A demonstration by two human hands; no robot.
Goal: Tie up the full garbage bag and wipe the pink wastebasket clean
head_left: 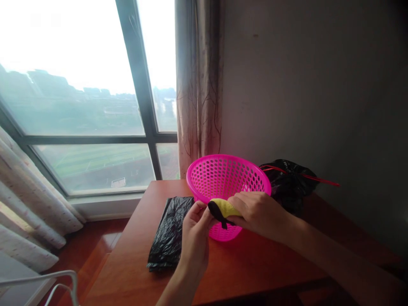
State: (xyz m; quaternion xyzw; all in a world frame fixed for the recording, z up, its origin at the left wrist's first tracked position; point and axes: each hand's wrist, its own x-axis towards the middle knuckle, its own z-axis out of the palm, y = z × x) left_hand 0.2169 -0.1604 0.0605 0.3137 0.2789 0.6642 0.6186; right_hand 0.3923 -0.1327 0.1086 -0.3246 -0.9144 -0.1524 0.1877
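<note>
Yellow, soft-looking material with a black end makes up the small bundle (225, 208) that my right hand (261, 212) grasps, fingers curled over its yellow part; my left hand (195, 231) brings thumb and forefinger together at its black end, though I cannot tell whether they pinch it. A loose black tip hangs beneath, and if my right grip slackened while the left had no real hold, I judge the bundle could come undone or drop. Just past my fingertips stands the pink basket (229, 174), so close that a stray knuckle might knock it or that tip might snag on its rim. Left of my fingers lies folded black plastic (168, 233), which a careless left wrist could drag askew. Under my hands spreads a reddish-brown table (127, 255), dimmer toward my right forearm. Beyond my right fingers, near the grey wall (302, 93), slumps a black bag (287, 176) with red ties. Farther off, ahead and left of my fingers, a patterned curtain (205, 76) hangs beside a bright window (89, 110), a green field (83, 163) far below.
</note>
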